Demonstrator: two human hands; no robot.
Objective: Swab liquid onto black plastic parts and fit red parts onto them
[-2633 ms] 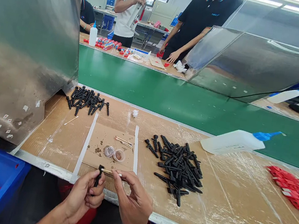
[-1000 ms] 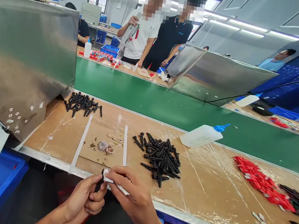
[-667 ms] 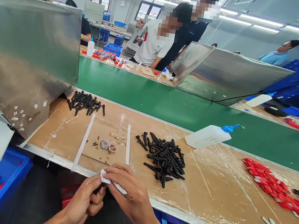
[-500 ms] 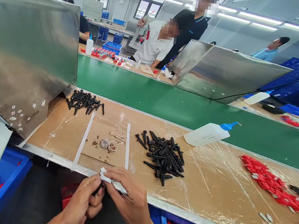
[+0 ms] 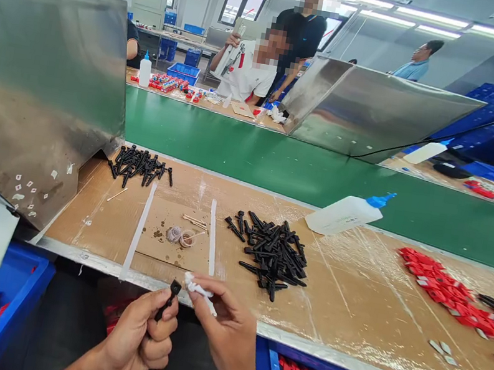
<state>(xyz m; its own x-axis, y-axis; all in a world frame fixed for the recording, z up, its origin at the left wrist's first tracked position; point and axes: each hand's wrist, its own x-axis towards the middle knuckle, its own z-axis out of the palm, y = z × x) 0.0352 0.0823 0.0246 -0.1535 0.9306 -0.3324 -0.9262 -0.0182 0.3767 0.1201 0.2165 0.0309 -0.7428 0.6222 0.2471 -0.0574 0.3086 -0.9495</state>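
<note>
At the cardboard-topped bench (image 5: 350, 303), left hand (image 5: 138, 340) grips a black part (image 5: 169, 297), right hand (image 5: 226, 333) pinches a white wipe (image 5: 198, 292).

A small black plastic pin (image 5: 171, 296) with a squared head stands nearly upright, low in the frame just left of centre, its shank hidden in a closed fist. Just right of its head lies a crumpled white tissue (image 5: 199, 294), pinched between fingertips, apart from it.
</note>
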